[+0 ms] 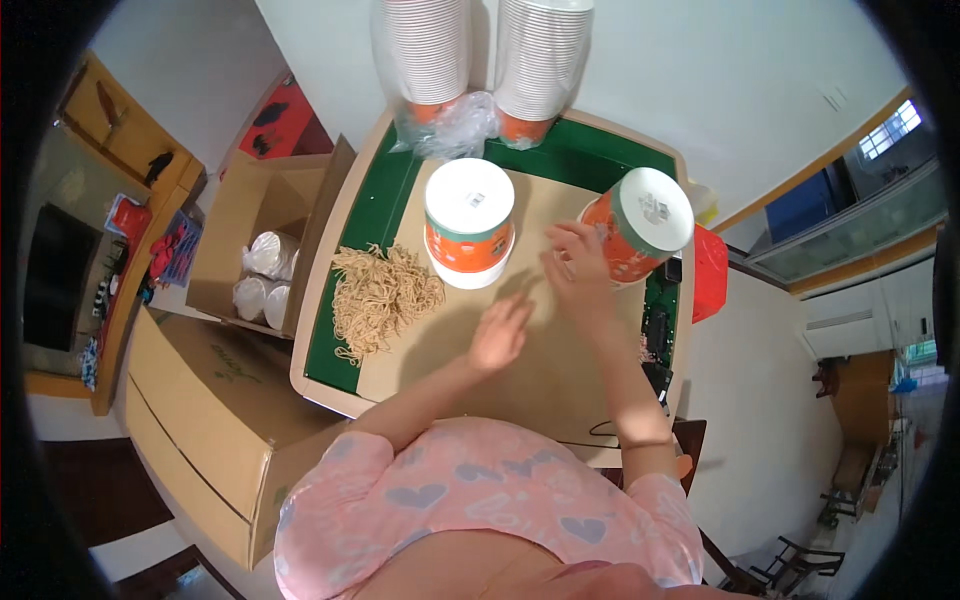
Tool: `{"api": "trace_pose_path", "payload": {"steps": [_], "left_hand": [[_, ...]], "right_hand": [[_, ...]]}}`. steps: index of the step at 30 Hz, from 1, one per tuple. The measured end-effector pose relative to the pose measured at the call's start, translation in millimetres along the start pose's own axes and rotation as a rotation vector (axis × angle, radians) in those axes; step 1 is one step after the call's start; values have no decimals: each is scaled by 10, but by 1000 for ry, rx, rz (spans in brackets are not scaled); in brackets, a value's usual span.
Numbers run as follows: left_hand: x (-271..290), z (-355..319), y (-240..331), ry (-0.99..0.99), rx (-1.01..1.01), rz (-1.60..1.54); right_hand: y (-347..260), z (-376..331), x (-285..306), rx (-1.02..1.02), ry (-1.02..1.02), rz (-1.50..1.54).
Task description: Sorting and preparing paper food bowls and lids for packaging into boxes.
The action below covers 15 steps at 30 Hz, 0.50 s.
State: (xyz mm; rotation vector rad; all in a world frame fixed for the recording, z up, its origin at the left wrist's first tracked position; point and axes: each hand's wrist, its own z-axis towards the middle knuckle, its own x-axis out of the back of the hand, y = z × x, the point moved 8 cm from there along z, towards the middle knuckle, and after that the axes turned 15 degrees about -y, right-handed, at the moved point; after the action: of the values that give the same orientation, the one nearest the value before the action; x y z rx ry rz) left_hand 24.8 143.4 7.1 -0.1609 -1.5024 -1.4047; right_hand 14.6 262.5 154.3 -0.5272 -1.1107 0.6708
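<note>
We've got the right hand (pixel 580 272) with fingers loosely spread at about 9 o'clock on the orange tub (pixel 638 228), which sits at 2 o'clock from the middle of the brown board (pixel 560 385), but honestly can't tell if they're touching; the left hand (pixel 500 332), at 8 o'clock from the right, looks half-curled, and we can't see if it's pinching anything. Our guess: light, stiffish, kinda slick, easily dented paper, so we'd cup the orange wall gently, same for the lookalike tub (pixel 468 230) at 11.
</note>
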Motion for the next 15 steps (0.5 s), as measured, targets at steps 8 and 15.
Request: {"api": "trace_pose_path", "payload": {"steps": [8, 15], "left_hand": [[-105, -450, -1615, 303, 632, -1275], [9, -264, -1702, 274, 689, -1292]], "right_hand": [[92, 495, -911, -13, -365, -21], [34, 603, -930, 35, -332, -110]]}}
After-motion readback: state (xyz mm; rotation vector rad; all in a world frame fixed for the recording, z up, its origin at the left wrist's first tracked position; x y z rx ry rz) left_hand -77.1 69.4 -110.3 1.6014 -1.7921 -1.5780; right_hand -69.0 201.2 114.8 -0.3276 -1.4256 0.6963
